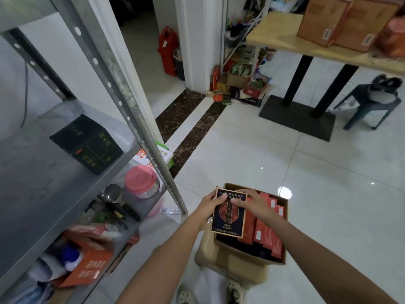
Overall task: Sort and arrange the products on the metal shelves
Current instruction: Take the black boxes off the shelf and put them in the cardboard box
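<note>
Both hands, left hand (pixel 211 201) and right hand (pixel 252 202), pinch a dark box (pixel 228 213) above the carton (pixel 252 251). Many red boxes (pixel 266 229) remain inside. The near-left shelf (pixel 43 172) holds one dark box (pixel 87 143), so sorting seems barely begun.

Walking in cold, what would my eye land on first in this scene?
The left hand and right hand hold a dark box with a red circle low in the middle, above an open cardboard carton packed with red boxes. On the left, the metal shelf carries a dark green box, with a pink-lidded jar on the level below.
</note>
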`<state>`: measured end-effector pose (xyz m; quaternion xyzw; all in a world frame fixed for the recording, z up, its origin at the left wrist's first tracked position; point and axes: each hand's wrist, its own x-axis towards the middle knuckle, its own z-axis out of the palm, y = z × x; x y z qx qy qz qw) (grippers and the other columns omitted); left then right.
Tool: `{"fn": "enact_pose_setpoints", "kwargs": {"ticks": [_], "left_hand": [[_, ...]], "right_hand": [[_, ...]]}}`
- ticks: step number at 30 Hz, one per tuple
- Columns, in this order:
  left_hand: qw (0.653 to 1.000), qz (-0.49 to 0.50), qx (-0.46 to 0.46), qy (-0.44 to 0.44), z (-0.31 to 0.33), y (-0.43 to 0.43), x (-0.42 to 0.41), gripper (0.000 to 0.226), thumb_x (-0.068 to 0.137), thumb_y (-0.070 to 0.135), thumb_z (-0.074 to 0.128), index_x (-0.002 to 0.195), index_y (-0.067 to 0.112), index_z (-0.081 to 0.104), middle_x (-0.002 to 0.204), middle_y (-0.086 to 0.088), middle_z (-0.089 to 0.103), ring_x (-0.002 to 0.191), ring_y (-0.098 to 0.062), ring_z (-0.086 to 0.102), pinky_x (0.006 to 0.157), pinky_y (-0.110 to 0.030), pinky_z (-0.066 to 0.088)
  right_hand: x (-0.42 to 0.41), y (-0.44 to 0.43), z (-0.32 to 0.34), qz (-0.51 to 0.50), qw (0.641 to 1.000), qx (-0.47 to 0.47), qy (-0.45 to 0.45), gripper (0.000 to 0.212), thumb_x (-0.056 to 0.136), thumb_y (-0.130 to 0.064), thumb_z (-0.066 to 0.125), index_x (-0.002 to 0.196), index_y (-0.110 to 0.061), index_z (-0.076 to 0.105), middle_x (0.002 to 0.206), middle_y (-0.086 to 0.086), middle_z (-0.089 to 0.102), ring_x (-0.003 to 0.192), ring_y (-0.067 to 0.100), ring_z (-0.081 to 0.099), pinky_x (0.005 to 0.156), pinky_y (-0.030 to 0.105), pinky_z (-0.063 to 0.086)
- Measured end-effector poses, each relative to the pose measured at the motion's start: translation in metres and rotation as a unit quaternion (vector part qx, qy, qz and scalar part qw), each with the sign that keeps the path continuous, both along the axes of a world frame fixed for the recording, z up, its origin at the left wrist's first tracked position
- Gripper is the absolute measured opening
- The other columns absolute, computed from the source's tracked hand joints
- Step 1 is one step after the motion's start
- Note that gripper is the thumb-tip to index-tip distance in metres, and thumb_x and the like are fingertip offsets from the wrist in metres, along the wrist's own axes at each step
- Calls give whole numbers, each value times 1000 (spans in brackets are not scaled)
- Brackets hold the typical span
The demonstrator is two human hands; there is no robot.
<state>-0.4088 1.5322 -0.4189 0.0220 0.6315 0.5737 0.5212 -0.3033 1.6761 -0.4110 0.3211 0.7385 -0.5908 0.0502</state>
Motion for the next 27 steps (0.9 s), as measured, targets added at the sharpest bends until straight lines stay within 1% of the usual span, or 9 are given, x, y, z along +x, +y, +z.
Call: {"fn": "enact_pose_setpoints", "kwargs": {"ticks": [2,5,7,9,12,17,20,25,27], "left_hand": [[1000,10,-12,-16,-14,9,0,26,94,29,63,116,15,63,107,-12,73,90,-23,72,70,-29,58],[999,17,-32,-29,-32,19,3,23,96,27,60,114,13,63,108,-15,71,88,-24,70,71,-30,58],[998,16,-53,-28,-43,28,8,27,97,29,58,116,10,62,108,-17,71,89,-26,70,74,-33,58],[997,18,-76,-13,-50,37,12,32,98,31,56,117,6,62,108,-19,70,93,-31,69,81,-38,58],[994,6,-102,43,-57,54,12,37,101,35,51,115,3,64,108,-19,70,94,-30,68,80,-33,56],[984,4,-130,120,-58,69,2,33,101,39,46,104,11,64,96,-8,69,75,-12,63,54,-14,45],[980,19,-141,138,-60,68,-8,36,102,37,46,105,8,66,99,-11,70,82,-19,65,63,-21,49],[976,42,-154,150,-65,66,-15,32,102,36,46,102,11,67,100,-13,71,86,-23,66,75,-31,52],[975,46,-159,151,-66,67,-16,31,102,35,46,100,12,66,98,-11,70,81,-20,65,70,-28,51]], "right_hand": [[1,3,-16,-30,999,-14,-19,28,75,-42,78,95,-36,61,106,-2,67,81,10,71,67,22,57],[3,9,-39,-45,999,-8,-29,25,76,-42,78,94,-31,65,112,8,68,80,7,72,70,24,59],[7,15,-54,-38,995,36,-90,40,80,-49,73,111,-25,66,121,6,55,106,20,64,93,37,54],[13,18,-64,-40,984,87,-148,52,82,-59,67,123,-27,61,120,4,38,121,28,48,102,39,44],[13,26,-73,-55,983,116,-132,50,84,-60,62,124,-31,59,112,0,36,125,27,42,102,36,39],[-6,43,-71,-53,995,60,-55,33,89,-44,66,112,-20,62,115,10,64,117,30,56,97,47,50],[-18,41,-68,-51,996,60,-35,24,89,-39,68,103,-20,62,105,10,70,110,31,61,93,48,51],[-32,41,-71,-53,998,26,-32,33,91,-37,66,113,-12,63,112,18,64,115,33,56,94,48,51],[-33,42,-73,-55,998,15,-25,31,92,-34,65,112,-11,62,110,14,67,112,31,58,93,45,52]]}}
